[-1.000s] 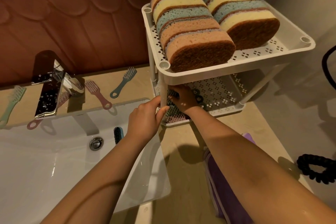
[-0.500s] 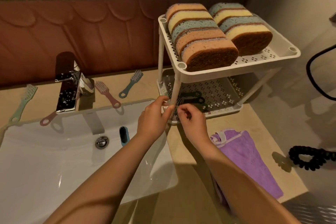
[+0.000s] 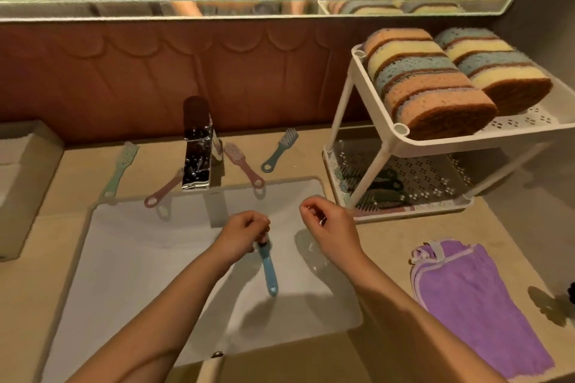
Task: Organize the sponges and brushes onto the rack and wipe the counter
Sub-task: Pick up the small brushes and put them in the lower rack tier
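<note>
hands off rack (image 3: 401,130) → left hand (image 3: 241,235) now grips blue brush (image 3: 269,270) in sink (image 3: 124,258) | right hand (image 3: 329,227) loosely curled, empty | next brush pickup under way, counter brushes (image 3: 278,149) still out

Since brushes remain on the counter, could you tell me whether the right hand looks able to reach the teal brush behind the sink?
Probably yes: the right hand appears to hold nothing, and the teal brush lies uncovered on the counter beyond it, nothing between.
</note>
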`<state>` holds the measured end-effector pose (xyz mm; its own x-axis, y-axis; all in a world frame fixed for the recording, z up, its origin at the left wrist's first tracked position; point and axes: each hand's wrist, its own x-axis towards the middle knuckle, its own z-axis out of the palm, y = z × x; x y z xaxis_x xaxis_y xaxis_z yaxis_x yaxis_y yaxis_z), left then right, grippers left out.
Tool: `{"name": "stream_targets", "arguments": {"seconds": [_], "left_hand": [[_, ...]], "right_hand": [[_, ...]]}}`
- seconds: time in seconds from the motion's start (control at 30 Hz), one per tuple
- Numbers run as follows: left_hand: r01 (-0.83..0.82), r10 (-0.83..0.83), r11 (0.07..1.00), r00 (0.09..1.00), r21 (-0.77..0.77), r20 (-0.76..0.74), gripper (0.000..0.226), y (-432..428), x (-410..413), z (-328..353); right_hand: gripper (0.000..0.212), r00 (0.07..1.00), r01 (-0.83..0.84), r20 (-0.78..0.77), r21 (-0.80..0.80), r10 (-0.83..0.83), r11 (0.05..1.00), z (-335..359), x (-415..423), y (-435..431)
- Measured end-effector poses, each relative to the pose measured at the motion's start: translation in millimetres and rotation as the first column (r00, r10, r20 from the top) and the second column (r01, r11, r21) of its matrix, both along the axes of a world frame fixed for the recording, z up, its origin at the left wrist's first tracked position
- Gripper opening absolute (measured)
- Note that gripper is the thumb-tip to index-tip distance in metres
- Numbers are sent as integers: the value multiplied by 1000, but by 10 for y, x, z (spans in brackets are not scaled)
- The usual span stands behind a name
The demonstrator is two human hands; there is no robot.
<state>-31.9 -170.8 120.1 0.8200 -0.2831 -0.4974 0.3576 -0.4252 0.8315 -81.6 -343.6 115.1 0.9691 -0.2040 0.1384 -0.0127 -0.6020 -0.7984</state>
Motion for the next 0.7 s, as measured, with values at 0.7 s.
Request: {"name": "stream_targets", "arguments": {"seconds": [0.7], "left_hand": [[-189,194,981,963,42,-189,30,-57,927,-593]], "right_hand": [[47,870,-224,-483,-203,102,953,-578,1486,376]]}}
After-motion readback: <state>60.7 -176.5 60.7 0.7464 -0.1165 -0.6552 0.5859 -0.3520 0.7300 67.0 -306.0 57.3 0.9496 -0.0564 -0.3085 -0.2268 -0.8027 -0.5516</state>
